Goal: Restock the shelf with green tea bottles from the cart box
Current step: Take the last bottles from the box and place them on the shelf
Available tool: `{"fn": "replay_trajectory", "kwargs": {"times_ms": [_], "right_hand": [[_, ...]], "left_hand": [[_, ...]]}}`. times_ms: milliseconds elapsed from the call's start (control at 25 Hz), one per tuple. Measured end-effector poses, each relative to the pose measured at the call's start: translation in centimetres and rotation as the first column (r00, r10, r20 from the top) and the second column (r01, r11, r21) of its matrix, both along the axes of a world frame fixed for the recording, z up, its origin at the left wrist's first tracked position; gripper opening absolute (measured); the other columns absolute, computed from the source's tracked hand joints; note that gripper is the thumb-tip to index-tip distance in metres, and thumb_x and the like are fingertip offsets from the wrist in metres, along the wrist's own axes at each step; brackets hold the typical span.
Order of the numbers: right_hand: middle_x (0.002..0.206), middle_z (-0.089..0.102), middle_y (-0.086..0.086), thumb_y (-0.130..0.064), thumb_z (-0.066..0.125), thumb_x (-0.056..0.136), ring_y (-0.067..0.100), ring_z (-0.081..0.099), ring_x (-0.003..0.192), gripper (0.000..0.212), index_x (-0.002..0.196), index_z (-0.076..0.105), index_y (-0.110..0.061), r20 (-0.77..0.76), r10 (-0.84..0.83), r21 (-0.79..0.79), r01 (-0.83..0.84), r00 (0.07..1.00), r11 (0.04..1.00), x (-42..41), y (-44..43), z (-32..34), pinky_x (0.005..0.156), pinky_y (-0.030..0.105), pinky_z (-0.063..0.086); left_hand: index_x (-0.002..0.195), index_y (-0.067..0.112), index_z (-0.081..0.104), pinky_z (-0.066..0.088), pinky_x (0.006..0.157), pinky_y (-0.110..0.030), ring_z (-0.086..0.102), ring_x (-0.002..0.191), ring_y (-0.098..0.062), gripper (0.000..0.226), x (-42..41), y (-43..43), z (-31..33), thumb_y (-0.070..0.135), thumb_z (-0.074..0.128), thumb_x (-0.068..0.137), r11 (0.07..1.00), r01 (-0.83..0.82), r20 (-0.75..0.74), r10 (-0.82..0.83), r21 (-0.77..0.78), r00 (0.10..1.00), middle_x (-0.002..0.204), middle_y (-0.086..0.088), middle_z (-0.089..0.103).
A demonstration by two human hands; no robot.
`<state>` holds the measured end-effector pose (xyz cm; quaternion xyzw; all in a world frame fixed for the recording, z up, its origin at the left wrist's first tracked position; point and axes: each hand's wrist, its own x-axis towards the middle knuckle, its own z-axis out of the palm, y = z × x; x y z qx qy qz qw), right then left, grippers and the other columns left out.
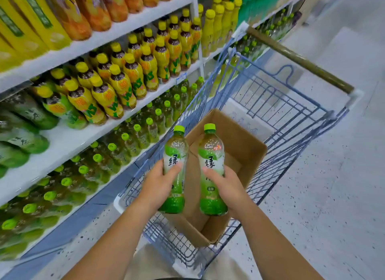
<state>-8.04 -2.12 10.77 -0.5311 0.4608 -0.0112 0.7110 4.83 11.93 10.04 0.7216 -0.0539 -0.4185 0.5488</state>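
I hold two green tea bottles upright above an open cardboard box point(239, 146) that sits in a blue wire cart point(295, 121). My left hand point(160, 184) grips the left bottle point(175, 154) around its lower half. My right hand point(227, 186) grips the right bottle point(211, 154) the same way. Both bottles have green caps and green-and-white labels. What shows of the box's inside holds no bottles. Rows of matching green tea bottles point(125, 140) fill the lowest shelf at my left.
The shelf unit runs along the left, with yellow-capped drink bottles point(116, 77) one level up and orange bottles point(93, 10) above those. The cart's handle point(300, 61) lies at the far end. Speckled grey floor point(333, 196) stretches to the right.
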Motion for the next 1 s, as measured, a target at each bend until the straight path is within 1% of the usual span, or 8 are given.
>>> {"fn": "replay_trajectory", "kwargs": {"times_ms": [80,160,320,520,560,640,800,1000], "right_hand": [[0.101,0.077,0.005,-0.051,0.082,0.065,0.027,0.075,0.092,0.059,0.114,0.068,-0.021,0.032,0.044,-0.044,-0.043,0.999,0.998,0.5,1.5,2.6,0.081,0.048,0.061],[0.098,0.077,0.002,-0.048,0.082,0.069,0.023,0.075,0.089,0.052,0.113,0.068,-0.023,0.064,0.108,-0.097,-0.102,0.992,0.990,1.1,2.6,4.8,0.078,0.044,0.061],[0.094,0.077,0.002,-0.033,0.077,0.084,0.020,0.075,0.082,0.027,0.108,0.069,-0.024,0.134,0.249,-0.186,-0.222,0.959,0.957,2.2,4.0,8.9,0.069,0.039,0.061],[0.099,0.076,0.003,-0.036,0.081,0.078,0.020,0.074,0.084,0.039,0.111,0.068,-0.020,0.161,0.435,-0.290,-0.379,0.886,0.879,4.6,7.8,10.4,0.071,0.036,0.061],[0.095,0.075,0.000,-0.034,0.081,0.079,0.016,0.073,0.081,0.033,0.106,0.068,-0.021,0.158,0.480,-0.325,-0.413,0.863,0.851,5.2,8.8,10.8,0.066,0.030,0.060],[0.089,0.075,-0.003,-0.028,0.079,0.082,0.009,0.071,0.073,0.017,0.094,0.068,-0.025,0.166,0.564,-0.385,-0.473,0.809,0.792,6.6,11.0,11.6,0.057,0.023,0.054],[0.088,0.076,-0.006,-0.024,0.079,0.081,0.014,0.073,0.080,0.022,0.098,0.068,-0.029,0.161,0.652,-0.471,-0.523,0.741,0.710,10.3,14.9,12.2,0.067,0.035,0.059],[0.099,0.057,-0.028,-0.024,0.075,0.086,-0.009,0.058,0.089,0.035,0.105,0.049,-0.036,0.204,0.695,-0.462,-0.559,0.689,0.689,16.7,19.6,11.7,0.074,0.015,0.046]], "left_hand": [[0.109,0.044,0.060,0.053,0.084,-0.035,0.066,0.100,-0.006,0.013,-0.2,1.8,2.8,0.042,0.062,0.096,0.999,-0.040,0.044,0.041,-0.022,0.998,0.106,0.020,0.069],[0.117,0.040,0.059,0.056,0.081,-0.034,0.068,0.100,-0.010,0.024,-0.9,3.6,5.3,0.042,0.065,0.094,0.994,-0.103,0.117,0.106,-0.034,0.987,0.109,0.014,0.070],[0.118,0.034,0.060,0.055,0.069,-0.026,0.070,0.088,-0.007,0.027,-3.1,7.6,9.8,0.040,0.068,0.092,0.957,-0.284,0.245,0.290,-0.061,0.925,0.105,0.011,0.071],[0.113,0.036,0.063,0.051,0.064,-0.012,0.068,0.081,0.006,0.027,-4.8,12.9,12.3,0.035,0.075,0.088,0.888,-0.450,0.360,0.450,-0.090,0.817,0.100,0.018,0.072],[0.113,0.035,0.064,0.052,0.066,-0.012,0.068,0.081,0.007,0.028,-4.8,13.9,12.8,0.033,0.076,0.087,0.871,-0.481,0.370,0.479,-0.094,0.796,0.100,0.018,0.072],[0.113,0.033,0.066,0.056,0.072,-0.016,0.070,0.085,0.004,0.032,-4.3,16.5,13.4,0.032,0.080,0.084,0.838,-0.535,0.398,0.530,-0.109,0.748,0.101,0.015,0.075],[0.112,0.029,0.068,0.060,0.076,-0.027,0.072,0.088,-0.004,0.038,-2.3,21.2,13.6,0.028,0.085,0.078,0.767,-0.630,0.433,0.613,-0.124,0.661,0.098,0.012,0.076],[0.109,0.030,0.068,0.062,0.076,-0.036,0.073,0.085,-0.009,0.035,3.4,25.7,11.5,0.025,0.084,0.078,0.721,-0.682,0.409,0.662,-0.122,0.628,0.093,0.010,0.076]]}}
